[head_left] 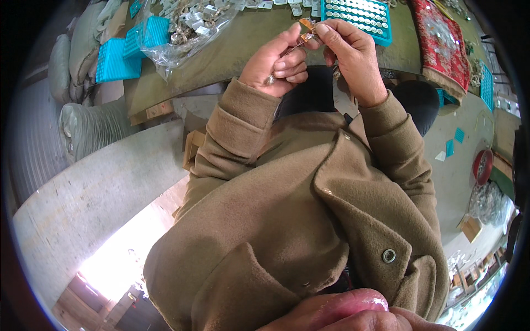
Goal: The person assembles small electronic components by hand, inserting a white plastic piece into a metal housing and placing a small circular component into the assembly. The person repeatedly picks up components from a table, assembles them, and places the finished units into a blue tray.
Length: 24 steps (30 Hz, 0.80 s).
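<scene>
Above the table's near edge, my left hand (pixel 279 62) and my right hand (pixel 353 52) meet with fingertips close together. Between them are small orange pieces (pixel 306 37), too small to name; thin wire or chain seems attached. The fingers of my left hand curl closed, and a shiny strand end (pixel 270 79) shows below them. My right hand pinches at the orange pieces with thumb and forefinger. Just beyond it lies a teal tray (pixel 388 34) holding rows of round white pieces.
A clear plastic bag (pixel 165 62) of small tagged metal items sits at the far left, beside stacked teal trays (pixel 118 59). Red patterned cloth (pixel 441 47) covers the table's right part. Stuffed sacks (pixel 91 129) stand left; a red basin (pixel 482 167) is on the floor right.
</scene>
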Motion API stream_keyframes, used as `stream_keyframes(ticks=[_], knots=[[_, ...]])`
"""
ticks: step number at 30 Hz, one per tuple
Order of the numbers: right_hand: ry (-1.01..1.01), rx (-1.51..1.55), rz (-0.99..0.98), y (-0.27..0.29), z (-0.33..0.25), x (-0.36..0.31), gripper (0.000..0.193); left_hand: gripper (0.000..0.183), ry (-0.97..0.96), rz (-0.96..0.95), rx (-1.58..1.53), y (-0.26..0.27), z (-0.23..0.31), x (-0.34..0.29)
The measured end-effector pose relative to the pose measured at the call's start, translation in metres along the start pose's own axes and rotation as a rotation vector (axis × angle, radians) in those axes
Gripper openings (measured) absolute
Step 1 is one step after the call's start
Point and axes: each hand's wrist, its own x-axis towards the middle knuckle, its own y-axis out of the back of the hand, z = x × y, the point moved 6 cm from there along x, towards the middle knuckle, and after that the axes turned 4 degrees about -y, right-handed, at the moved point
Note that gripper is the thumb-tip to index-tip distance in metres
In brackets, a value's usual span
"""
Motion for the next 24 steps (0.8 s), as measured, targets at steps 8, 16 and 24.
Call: stream_keyframes(ticks=[8,16,24], knots=[[-0.010,0.054,0.026,0.000,-0.001,-0.001,0.019,0.026,-0.016,0.070,-0.024,0.005,-0.003,0.002],[0.774,-0.814,0.239,-0.010,-0.044,-0.018,0.014,0.017,-0.069,0.130,-0.185,0.011,0.001,0.006],[-0.035,0.063,0.046,-0.005,0.000,0.000,0.035,0.017,-0.191,0.225,0.081,0.018,0.020,0.001]])
